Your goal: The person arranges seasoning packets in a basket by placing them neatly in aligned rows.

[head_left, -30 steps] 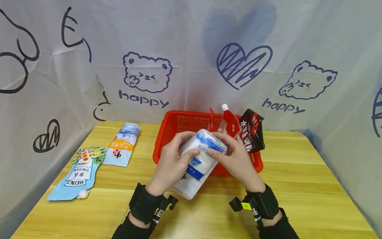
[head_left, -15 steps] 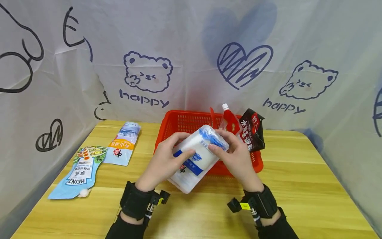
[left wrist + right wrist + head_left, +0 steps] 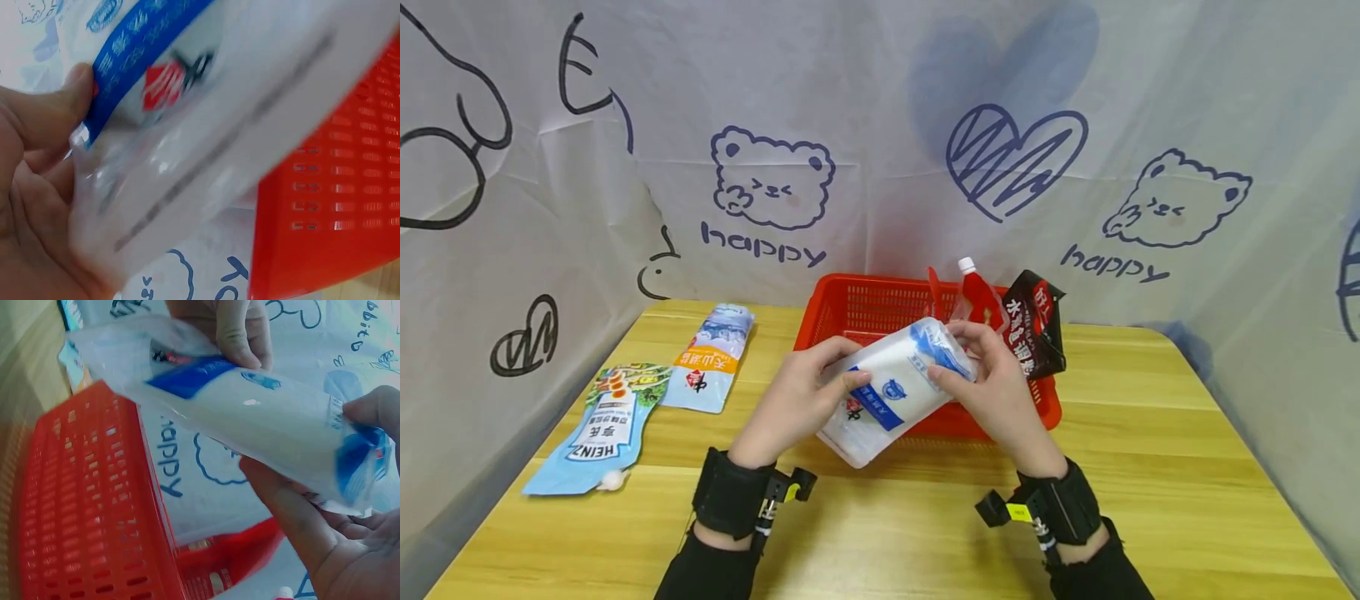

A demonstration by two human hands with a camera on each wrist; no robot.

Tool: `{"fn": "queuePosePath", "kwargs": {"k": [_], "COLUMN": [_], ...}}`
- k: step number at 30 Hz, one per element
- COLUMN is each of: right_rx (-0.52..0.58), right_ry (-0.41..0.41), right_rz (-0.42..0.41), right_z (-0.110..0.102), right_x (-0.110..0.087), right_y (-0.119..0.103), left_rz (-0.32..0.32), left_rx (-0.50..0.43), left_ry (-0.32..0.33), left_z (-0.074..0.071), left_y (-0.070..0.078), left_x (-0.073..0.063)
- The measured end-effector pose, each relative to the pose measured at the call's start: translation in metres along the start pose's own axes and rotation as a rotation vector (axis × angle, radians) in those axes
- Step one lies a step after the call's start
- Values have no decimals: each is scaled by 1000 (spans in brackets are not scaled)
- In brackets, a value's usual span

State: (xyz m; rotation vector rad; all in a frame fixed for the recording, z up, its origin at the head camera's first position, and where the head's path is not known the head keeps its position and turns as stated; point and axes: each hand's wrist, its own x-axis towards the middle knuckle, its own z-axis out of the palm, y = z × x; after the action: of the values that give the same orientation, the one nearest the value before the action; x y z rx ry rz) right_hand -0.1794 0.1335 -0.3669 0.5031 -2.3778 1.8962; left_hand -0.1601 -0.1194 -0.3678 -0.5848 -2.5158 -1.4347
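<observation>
A white and blue bag of salt (image 3: 887,392) is held tilted in the air in front of the red basket (image 3: 808,321). My left hand (image 3: 801,392) grips its left edge, thumb on the printed face. At the upper right end, my right hand (image 3: 992,387) pinches the bag between thumb and fingers. The left wrist view shows the bag's clear lower end (image 3: 187,181) close up beside the left thumb. In the right wrist view the bag (image 3: 269,419) spans both hands, with the right fingers beneath it.
Inside the basket stand a red pouch with a white cap (image 3: 981,300) and a black seasoning packet (image 3: 1033,325). On the table's left lie a light-blue Heinz pouch (image 3: 602,437) and a blue, orange and white packet (image 3: 711,358). A drawn-on white cloth (image 3: 880,167) hangs behind.
The bag has turned clockwise toward level, its lower end swinging left and up. My left hand has moved left with it; my right hand has shifted slightly.
</observation>
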Motion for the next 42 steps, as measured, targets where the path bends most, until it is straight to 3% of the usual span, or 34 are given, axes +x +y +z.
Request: {"fn": "queuePosePath", "kwargs": {"k": [13,26,36,42], "right_rx": [-210,-324,-365,-333], "right_ry": [-139,-371,-337,-318], "right_rz": [-70,-195,-212,-188], "right_z": [-10,-16,-16,-15], "right_x": [0,-4,-5,-4], "right_y": [2,-1,1,0], "left_rz": [77,117,84,59], "left_rx": [136,269,207,173], "left_ry": [36,-109,-103,-29], "left_z": [1,0,0,-3], "left_y": [7,13,11,10], "left_x": [-2,-5,-4,-4]}}
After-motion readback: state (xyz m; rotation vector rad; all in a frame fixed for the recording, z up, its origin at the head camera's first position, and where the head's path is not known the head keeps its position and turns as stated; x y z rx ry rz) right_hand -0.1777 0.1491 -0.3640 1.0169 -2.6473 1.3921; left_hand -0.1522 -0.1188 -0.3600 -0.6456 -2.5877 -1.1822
